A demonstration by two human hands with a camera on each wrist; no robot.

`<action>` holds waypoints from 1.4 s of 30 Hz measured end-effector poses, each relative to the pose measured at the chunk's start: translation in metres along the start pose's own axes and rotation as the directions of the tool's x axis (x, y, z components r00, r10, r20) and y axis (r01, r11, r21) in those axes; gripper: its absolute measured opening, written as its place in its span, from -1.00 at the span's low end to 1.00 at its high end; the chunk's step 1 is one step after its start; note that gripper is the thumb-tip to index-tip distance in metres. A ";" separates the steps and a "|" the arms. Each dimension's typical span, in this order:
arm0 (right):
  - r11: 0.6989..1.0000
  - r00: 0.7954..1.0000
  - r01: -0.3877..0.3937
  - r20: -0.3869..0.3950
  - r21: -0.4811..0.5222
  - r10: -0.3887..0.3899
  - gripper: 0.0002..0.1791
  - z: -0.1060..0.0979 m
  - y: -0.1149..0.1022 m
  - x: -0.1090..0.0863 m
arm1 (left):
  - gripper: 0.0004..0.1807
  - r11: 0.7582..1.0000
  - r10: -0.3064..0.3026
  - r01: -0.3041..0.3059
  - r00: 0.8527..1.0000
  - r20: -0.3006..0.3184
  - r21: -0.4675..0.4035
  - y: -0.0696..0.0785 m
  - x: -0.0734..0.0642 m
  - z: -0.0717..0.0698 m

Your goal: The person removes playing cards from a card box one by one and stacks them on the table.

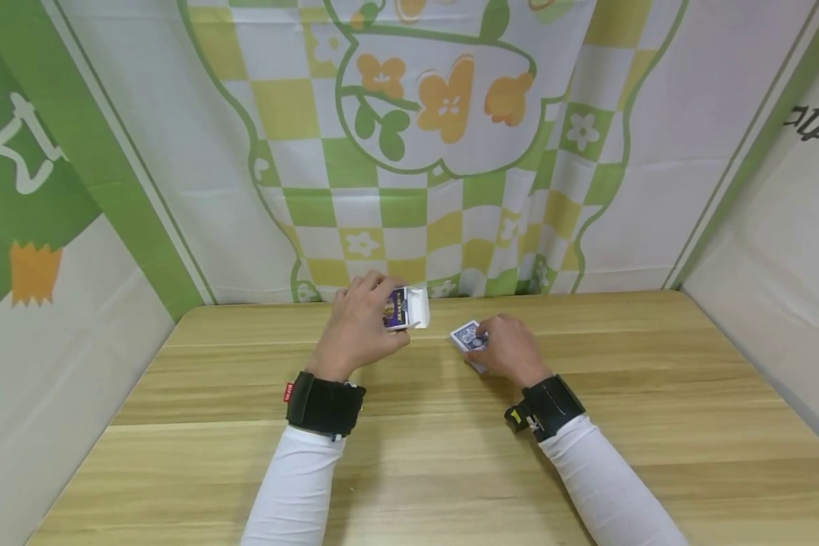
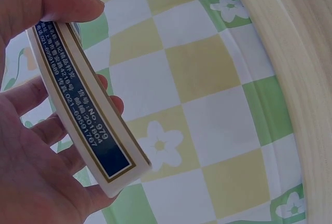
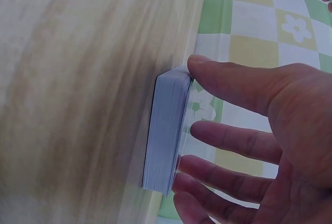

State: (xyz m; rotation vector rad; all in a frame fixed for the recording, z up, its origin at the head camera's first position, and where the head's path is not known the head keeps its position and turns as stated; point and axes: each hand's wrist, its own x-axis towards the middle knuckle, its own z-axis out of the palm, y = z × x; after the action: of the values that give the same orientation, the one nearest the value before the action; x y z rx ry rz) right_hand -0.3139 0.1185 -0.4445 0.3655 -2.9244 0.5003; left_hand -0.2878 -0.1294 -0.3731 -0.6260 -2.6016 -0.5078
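My left hand point(image 1: 362, 322) grips a card box point(image 1: 396, 309) above the far part of the table, thumb on one side and fingers on the other. The box's white flap end points right, and its narrow dark blue side with printed text shows in the left wrist view. A deck of playing cards point(image 3: 168, 130) with blue patterned backs lies flat on the table to the right of the box. Over the deck is my right hand point(image 1: 512, 349), its thumb tip at one corner and its fingers spread loosely along the upper edge.
The wooden table point(image 1: 423, 470) runs back to a checked, flowered curtain point(image 1: 355, 205). Fabric walls stand at left and right. Both wrists wear black straps point(image 1: 324, 406) over white sleeves.
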 end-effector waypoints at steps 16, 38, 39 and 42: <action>0.837 0.952 0.263 -0.272 0.481 -0.142 -0.82 -0.032 -0.032 -0.002 | -0.22 1.000 0.010 -0.011 0.999 0.036 0.025 0.003 0.001 0.005; 0.723 0.872 0.475 -0.379 0.501 -0.310 -0.89 -0.041 -0.060 -0.014 | -0.20 0.999 0.030 -0.033 0.998 0.056 0.042 0.010 0.002 0.007; 0.731 0.869 0.477 -0.385 0.488 -0.310 -0.90 -0.041 -0.060 -0.013 | -0.20 0.999 0.032 -0.034 0.998 0.055 0.040 0.010 0.002 0.007; 0.759 0.867 0.470 -0.396 0.451 -0.302 -0.92 -0.040 -0.060 -0.013 | -0.21 0.998 0.042 -0.044 0.998 0.052 0.036 0.010 0.003 0.008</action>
State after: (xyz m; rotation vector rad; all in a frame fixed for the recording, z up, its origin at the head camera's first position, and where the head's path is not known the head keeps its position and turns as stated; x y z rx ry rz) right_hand -0.2816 0.0799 -0.3914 0.8640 -2.2676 1.1839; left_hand -0.2872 -0.1163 -0.3761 -0.6897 -2.6332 -0.4345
